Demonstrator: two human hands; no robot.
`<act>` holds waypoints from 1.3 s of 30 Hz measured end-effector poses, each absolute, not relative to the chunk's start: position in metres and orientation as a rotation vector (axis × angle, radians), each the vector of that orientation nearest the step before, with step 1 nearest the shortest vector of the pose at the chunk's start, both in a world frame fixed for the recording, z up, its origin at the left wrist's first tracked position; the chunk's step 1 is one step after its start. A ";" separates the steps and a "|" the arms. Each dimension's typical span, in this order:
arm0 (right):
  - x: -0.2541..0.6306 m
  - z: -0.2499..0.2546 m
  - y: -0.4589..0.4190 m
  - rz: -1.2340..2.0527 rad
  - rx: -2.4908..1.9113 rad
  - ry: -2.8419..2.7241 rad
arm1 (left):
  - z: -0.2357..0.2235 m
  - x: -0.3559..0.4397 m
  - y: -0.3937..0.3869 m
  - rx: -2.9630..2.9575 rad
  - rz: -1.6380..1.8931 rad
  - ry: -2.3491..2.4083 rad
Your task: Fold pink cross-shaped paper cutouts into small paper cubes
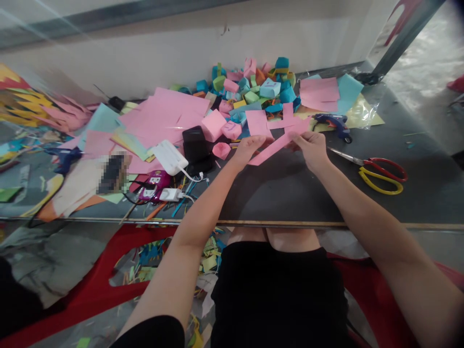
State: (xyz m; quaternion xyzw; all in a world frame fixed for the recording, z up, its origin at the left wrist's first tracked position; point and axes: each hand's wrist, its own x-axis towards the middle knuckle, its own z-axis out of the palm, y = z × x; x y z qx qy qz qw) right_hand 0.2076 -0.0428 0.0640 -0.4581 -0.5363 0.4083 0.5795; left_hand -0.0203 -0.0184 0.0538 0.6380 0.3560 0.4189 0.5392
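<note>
left hand (250,147) and right hand (311,147) pinched shut on a pink paper strip (277,145), centre frame. scissors (380,171) lying right, apart.

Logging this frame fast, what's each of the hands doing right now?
Left hand: closed on one end of the pink strip.
Right hand: closed on the strip's other end.

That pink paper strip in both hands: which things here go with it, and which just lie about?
In hand:
pink paper strip, held by left hand and right hand
pink sheets
folded paper boxes

Lying about:
scissors
glue gun
white charger
black case
</note>
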 end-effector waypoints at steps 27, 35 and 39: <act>0.185 0.074 -0.073 0.768 -1.100 -1.650 | 0.046 0.005 -0.027 1.342 1.236 0.940; 0.186 0.070 -0.070 0.724 -1.085 -1.695 | 0.055 0.009 -0.032 1.142 1.309 0.887; 0.186 0.072 -0.072 0.693 -1.076 -1.731 | 0.056 0.010 -0.033 1.080 1.303 0.841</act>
